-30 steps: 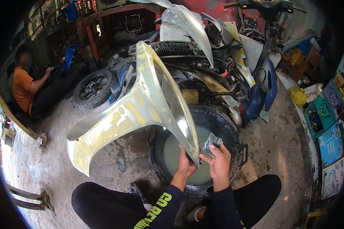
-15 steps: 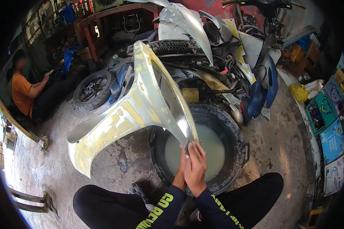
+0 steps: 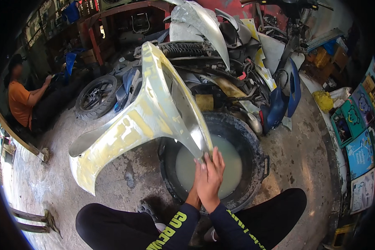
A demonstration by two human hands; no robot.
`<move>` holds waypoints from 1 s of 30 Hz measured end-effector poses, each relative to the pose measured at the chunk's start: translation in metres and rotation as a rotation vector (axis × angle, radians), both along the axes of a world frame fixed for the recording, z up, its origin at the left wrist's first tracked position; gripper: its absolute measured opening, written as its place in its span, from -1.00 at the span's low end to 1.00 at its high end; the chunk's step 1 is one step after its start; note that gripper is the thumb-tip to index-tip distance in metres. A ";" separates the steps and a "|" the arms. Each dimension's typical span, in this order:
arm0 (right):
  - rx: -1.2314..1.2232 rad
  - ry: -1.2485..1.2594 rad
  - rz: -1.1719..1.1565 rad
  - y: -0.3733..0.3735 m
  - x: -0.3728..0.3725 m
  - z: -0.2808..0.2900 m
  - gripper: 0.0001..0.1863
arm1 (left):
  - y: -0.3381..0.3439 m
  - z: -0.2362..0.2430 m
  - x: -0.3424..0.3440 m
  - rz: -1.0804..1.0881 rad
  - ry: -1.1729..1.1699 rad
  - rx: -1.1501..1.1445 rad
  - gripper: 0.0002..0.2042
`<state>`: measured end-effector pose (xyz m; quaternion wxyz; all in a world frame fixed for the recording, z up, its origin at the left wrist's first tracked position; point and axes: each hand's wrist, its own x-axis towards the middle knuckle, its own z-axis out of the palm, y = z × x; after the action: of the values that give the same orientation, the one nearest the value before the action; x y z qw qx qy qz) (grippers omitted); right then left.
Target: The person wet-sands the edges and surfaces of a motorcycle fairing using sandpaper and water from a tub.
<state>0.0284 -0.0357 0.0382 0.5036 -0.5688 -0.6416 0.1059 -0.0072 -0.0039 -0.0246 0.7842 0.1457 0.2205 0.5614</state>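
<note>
Yellow and grey panel (image 3: pixel 154 109); patchy, curved

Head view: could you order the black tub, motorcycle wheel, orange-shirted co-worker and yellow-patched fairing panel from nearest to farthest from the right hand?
1. Yellow-patched fairing panel: its lower tip is at the right hand.
2. Black tub: below the hand.
3. Motorcycle wheel: off to the left.
4. Orange-shirted co-worker: farther left, near the picture's edge.

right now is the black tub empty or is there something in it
Not empty: the black tub is partly filled. Cloudy liquid shows inside, with bare wall above it.
</note>
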 end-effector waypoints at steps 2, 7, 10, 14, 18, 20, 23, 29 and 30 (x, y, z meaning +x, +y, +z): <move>0.021 -0.063 -0.044 0.005 -0.001 0.007 -0.63 | 0.002 0.002 0.003 -0.005 -0.001 -0.005 -0.34; -0.109 -0.068 -0.102 -0.012 0.004 -0.006 -0.62 | -0.003 -0.004 0.003 -0.002 0.002 -0.016 -0.34; -0.113 -0.041 -0.079 0.008 -0.001 0.003 -0.62 | -0.003 0.002 0.003 0.007 0.019 -0.016 -0.34; -0.228 -0.060 -0.093 -0.024 0.005 -0.012 -0.63 | -0.005 -0.003 0.000 0.001 0.021 -0.016 -0.34; -0.156 0.025 -0.076 0.013 0.001 0.002 -0.63 | -0.005 0.000 0.002 0.001 0.038 -0.008 -0.35; -0.157 0.002 -0.059 0.000 0.001 -0.005 -0.63 | -0.001 -0.001 -0.004 0.019 0.041 -0.003 -0.35; -0.200 -0.020 -0.080 -0.012 0.004 -0.015 -0.62 | -0.002 -0.006 -0.003 0.003 0.035 0.004 -0.35; -0.196 -0.010 -0.069 -0.012 0.001 -0.011 -0.62 | -0.004 -0.006 -0.004 0.003 0.028 -0.006 -0.35; -0.240 -0.016 -0.077 -0.016 0.004 -0.014 -0.62 | -0.004 -0.006 0.000 -0.003 0.027 -0.006 -0.35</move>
<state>0.0325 -0.0515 0.0237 0.4306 -0.6500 -0.6059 0.1579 -0.0077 -0.0076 -0.0311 0.7826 0.1511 0.2325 0.5573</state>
